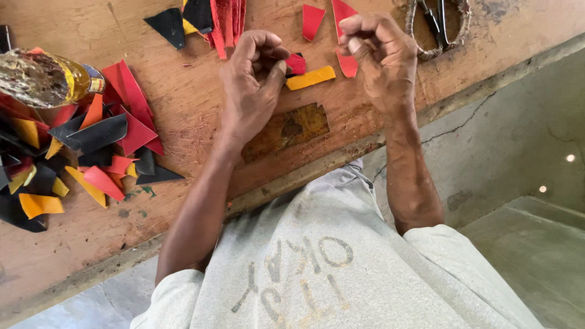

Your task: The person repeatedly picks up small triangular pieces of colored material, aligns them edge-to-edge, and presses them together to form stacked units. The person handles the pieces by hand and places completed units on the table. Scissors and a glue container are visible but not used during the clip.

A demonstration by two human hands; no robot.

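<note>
Fingers of the left hand (253, 85) are curled in toward the palm, thumb tip resting beside a small red scrap (296, 63) that it seems to touch; whether that scrap is truly pinched cannot be told. Fingers of the right hand (378, 61) are clenched loosely, with nothing visible inside them. Just beyond the left thumb lies a yellow strip (311, 78) flat on the wooden worktop (183, 97), filling part of the narrow gap between both hands. Past the right knuckles sit two red offcuts (312, 19), with scissors (440, 24) near the far edge. Beyond the left knuckles is a small heap of black and red pieces (201, 18). Well off to the left, a larger pile of red, black and yellow scraps (79, 152) lies under a glass bottle (42, 78). Bare wood runs below the wrists to the worktop's near edge.
</note>
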